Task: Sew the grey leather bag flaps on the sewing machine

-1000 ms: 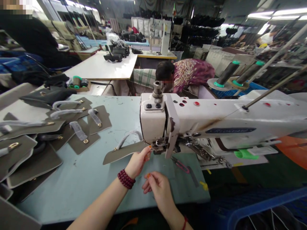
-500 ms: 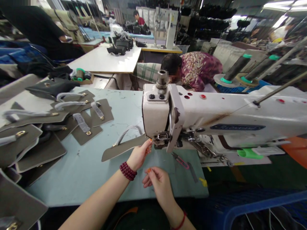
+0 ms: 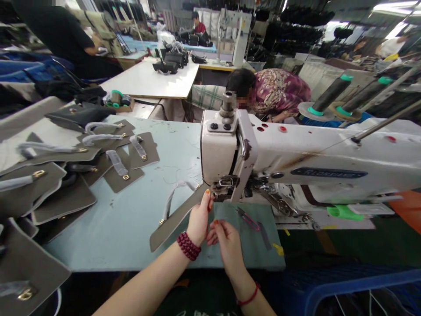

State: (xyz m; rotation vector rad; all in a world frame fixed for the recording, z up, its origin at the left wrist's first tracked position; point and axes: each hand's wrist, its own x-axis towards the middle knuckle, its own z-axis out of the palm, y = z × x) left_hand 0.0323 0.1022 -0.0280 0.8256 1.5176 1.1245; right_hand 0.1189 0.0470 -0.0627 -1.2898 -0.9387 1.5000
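A grey bag panel (image 3: 177, 218) with a plastic-wrapped handle (image 3: 169, 202) and gold buckles slants across the pale green table, its far end at the head of the white sewing machine (image 3: 219, 149). My left hand (image 3: 200, 219), closed, grips the panel's near edge beside the needle area. Just right of it, my right hand (image 3: 227, 241) is closed, thumb against the curled fingers; whatever they may hold is too small to make out. Pink-handled thread snips (image 3: 249, 219) lie on the table beyond my right hand.
Several grey bag panels (image 3: 69, 193) with wrapped handles are piled at the left. Thread cones (image 3: 332, 94) stand behind the machine arm. A blue crate (image 3: 312, 292) sits at the lower right. Across the table, a person in a patterned top (image 3: 283, 90) bends low.
The panel has swung, its free end coming nearer to me and its slope steeper. My left hand has turned more upright with it, and my right hand has moved up slightly.
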